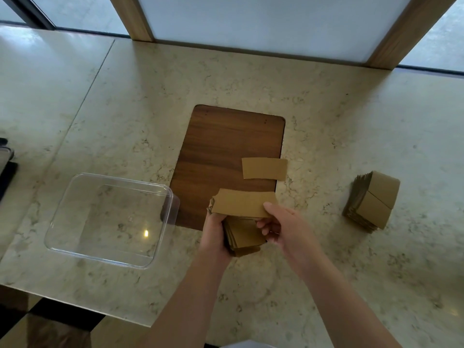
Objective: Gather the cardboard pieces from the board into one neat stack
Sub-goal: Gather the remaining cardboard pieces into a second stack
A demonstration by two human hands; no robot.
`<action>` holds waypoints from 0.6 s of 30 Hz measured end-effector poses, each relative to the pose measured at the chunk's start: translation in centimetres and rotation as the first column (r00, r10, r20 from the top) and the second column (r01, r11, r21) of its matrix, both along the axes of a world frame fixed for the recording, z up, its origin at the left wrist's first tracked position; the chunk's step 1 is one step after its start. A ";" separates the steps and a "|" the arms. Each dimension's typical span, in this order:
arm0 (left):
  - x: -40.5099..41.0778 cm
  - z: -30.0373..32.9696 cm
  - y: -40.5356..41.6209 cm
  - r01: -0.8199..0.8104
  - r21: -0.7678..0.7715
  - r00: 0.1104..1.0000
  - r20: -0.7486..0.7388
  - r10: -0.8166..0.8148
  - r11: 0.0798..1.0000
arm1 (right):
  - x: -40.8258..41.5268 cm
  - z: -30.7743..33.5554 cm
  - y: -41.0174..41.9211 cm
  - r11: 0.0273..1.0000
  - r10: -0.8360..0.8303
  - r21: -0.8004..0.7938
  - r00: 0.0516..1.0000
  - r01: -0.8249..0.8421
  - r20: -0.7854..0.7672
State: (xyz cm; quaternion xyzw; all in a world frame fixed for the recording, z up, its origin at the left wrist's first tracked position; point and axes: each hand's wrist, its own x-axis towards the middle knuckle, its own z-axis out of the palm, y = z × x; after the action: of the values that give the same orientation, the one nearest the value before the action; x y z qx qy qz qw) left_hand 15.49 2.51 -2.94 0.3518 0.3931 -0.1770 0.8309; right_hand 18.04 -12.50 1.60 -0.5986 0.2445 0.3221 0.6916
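Both hands grip cardboard: L hand (213, 229) stack (244, 234), R hand (281, 227) top piece (242, 203) over board (221, 151) edge.

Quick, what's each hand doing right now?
Left hand: holds the bundle of cardboard pieces.
Right hand: pinches the top cardboard piece by its right end.

I see a polished stone counter (326, 121), glossy and veined (marble by the look). The board (226, 146) is dark wood, smooth and matt. The cardboard pieces (264, 168) are plain brown, matt. The tub (160, 197) is clear plastic, shiny.
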 end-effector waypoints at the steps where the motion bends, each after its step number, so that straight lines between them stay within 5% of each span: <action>1: -0.1 -0.1 0.0 -0.025 -0.001 1.000 0.003 0.025 1.000 | -0.1 0.0 -0.1 1.000 0.026 -0.004 1.000 -0.026 0.008; 10: -0.3 -0.6 0.0 -0.029 0.018 0.997 -0.068 0.030 0.999 | -0.2 -1.0 -1.2 0.997 0.082 0.000 0.997 -0.082 -0.001; 15: -0.4 -0.4 0.2 -0.086 -0.076 0.996 0.012 0.088 0.993 | 0.8 -1.6 -2.5 0.995 0.095 -0.046 0.993 -0.092 0.065; 18: -0.5 -0.4 0.6 -0.024 -0.134 0.994 0.106 0.039 0.991 | 2.2 -1.4 -3.2 0.963 0.260 -0.106 0.952 -0.246 0.159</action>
State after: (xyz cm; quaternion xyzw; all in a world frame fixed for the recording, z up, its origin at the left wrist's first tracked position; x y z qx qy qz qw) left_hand 14.95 3.08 -3.30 0.2988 0.3402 -0.1702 0.8752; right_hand 20.27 -15.75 0.24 -0.6793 0.1189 0.3447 0.6368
